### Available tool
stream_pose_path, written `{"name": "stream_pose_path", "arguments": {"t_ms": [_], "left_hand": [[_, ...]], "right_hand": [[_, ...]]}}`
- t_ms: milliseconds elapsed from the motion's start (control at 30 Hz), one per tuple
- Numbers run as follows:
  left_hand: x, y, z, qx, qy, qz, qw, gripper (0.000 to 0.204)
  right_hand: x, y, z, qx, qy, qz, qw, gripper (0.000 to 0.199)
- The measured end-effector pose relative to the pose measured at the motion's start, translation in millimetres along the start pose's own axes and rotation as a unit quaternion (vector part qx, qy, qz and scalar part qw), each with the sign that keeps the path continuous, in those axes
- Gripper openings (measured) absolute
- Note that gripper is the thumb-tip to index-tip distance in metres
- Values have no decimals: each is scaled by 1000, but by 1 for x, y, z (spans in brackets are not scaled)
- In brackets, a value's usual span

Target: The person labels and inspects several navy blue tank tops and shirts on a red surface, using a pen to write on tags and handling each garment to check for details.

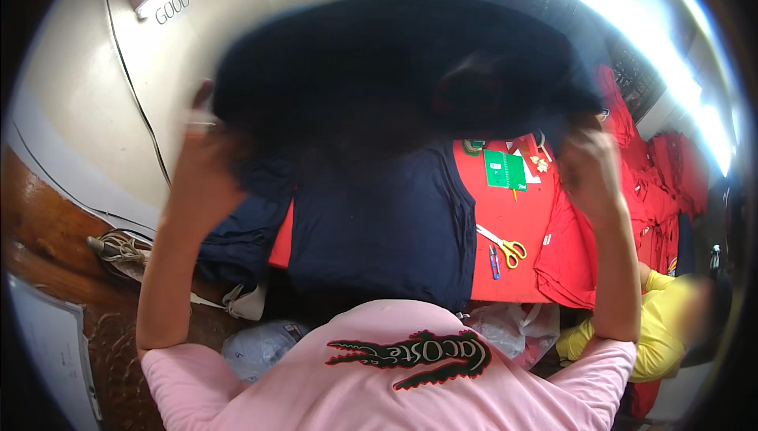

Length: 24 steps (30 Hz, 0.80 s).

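A red-covered worktop (517, 282) stretches below and beyond the person's raised hands. A co-worker in a yellow top (654, 328) is close by the right forearm, on its outer side. Many red garments (651, 182) lie heaped beyond the right hand and out to its right; one red garment (570, 245) lies nearer, below that hand. Held up between the two hands is a wide piece of dark cloth (395, 67), clear of the worktop and smeared by motion (too blurred to tell its shape or details). The left hand (207, 154) grips its left end and the right hand (588, 164) grips its right end, fingers partly lost in the blur. Below this, midway between the hands, a navy garment (383, 222) lies spread fairly flat. More navy cloth (249, 222) lies below the left hand, hanging down at the near edge. A green notebook (505, 170) sits just left of the right hand. Nearer the body are yellow-handled scissors (504, 243), and, just beside them, small blue snips (495, 263).
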<state>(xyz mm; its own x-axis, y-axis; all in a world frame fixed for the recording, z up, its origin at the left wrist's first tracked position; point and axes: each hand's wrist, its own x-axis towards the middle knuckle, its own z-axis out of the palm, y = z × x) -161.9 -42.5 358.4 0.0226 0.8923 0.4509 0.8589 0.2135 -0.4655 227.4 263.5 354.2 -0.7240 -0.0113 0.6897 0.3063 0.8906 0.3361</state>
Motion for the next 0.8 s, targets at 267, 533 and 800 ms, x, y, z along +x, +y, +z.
{"name": "stream_pose_path", "arguments": {"t_ms": [267,533,800], "left_hand": [[-25,-91,-4,46,68,-117,990,20],[-37,-92,3,-400,140,-262,867,25],[7,-81,73,-121,169,-244,947,31]], "right_hand": [[20,51,-25,-1,-31,12,999,24],[19,113,5,-18,42,106,993,43],[27,76,33,-318,16,228,920,13]]}}
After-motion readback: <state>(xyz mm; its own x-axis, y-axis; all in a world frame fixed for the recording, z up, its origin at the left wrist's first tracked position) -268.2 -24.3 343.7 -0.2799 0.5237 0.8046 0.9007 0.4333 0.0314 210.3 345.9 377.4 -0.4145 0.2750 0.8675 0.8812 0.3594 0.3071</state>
